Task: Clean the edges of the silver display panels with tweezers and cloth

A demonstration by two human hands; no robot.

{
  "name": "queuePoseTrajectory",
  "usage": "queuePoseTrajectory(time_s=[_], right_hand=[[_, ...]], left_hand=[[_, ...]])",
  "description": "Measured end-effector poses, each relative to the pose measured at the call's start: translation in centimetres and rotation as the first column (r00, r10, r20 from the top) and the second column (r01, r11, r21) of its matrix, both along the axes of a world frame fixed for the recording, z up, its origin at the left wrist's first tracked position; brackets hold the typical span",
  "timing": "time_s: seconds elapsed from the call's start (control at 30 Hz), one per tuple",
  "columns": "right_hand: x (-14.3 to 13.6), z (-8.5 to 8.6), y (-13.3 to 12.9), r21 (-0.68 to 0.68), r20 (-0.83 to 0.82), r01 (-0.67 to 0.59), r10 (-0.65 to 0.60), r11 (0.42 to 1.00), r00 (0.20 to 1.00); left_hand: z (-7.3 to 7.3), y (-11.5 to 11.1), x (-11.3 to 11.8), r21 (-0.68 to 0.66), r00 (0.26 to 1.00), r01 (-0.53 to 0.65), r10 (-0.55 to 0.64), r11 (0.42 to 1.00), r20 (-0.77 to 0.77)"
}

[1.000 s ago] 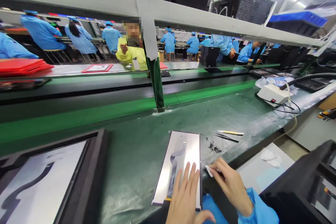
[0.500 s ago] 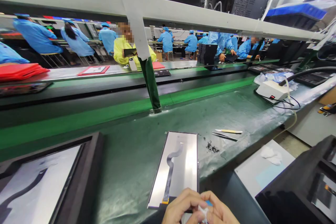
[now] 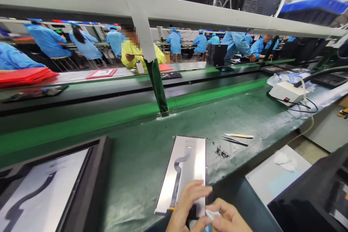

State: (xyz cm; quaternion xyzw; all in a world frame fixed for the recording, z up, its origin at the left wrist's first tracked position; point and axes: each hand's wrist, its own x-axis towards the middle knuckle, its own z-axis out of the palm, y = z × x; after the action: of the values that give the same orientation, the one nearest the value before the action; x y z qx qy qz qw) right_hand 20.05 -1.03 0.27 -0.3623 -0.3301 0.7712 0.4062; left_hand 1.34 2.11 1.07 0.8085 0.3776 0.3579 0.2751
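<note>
My right hand (image 3: 230, 217) pinches a small crumpled white wipe (image 3: 212, 214) at the bottom of the view. Just left of it is my left hand (image 3: 187, 204), its fingers raised and apart and its thumb tip against the wipe. Under and beyond my left hand lies a flat display panel (image 3: 193, 159), silvery side up, with a wavy dark flex cable (image 3: 177, 177) along it. My left hand covers the panel's near right corner. A bit of blue shows below the wipe; what it is, I cannot tell.
Tweezers (image 3: 235, 140), a yellow-handled tool (image 3: 239, 136) and black scraps (image 3: 221, 152) lie right of the panel. A dark foam tray (image 3: 95, 177) with another panel stands left. A white device (image 3: 286, 92) sits back right. A green-wrapped post (image 3: 157, 87) rises behind. Co-workers sit beyond.
My left hand's fingers have lifted and spread away from the wipe, over the panel. My right hand keeps its pinch on the wipe. The view has shifted slightly.
</note>
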Motion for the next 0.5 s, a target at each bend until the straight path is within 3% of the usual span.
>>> queuePoseTrajectory(time_s=[0.1,0.2,0.3,0.5], right_hand=[[2.4,1.6,1.5,0.17,0.288,0.111,-0.157,0.979,0.945],[4.0,2.7,3.0,0.412,0.556,0.133,-0.364,0.902,0.747],[4.5,3.1,3.9,0.587,0.685,-0.013,-0.488,0.809,0.541],[3.2,3.1,4.6,0.722,0.685,-0.358,-0.682,0.592,0.254]], left_hand=[[-0.9,1.0,-0.6,0.169,0.977,0.071,-0.034,0.983,-0.212],[-2.3,1.8,-1.1,0.327,0.873,0.181,0.001,0.928,-0.488],[-3.5,1.9,-1.0,0.415,0.775,0.205,0.111,0.887,-0.622],[-4.3,0.7,1.3,0.573,0.772,0.083,0.31,0.816,-0.554]])
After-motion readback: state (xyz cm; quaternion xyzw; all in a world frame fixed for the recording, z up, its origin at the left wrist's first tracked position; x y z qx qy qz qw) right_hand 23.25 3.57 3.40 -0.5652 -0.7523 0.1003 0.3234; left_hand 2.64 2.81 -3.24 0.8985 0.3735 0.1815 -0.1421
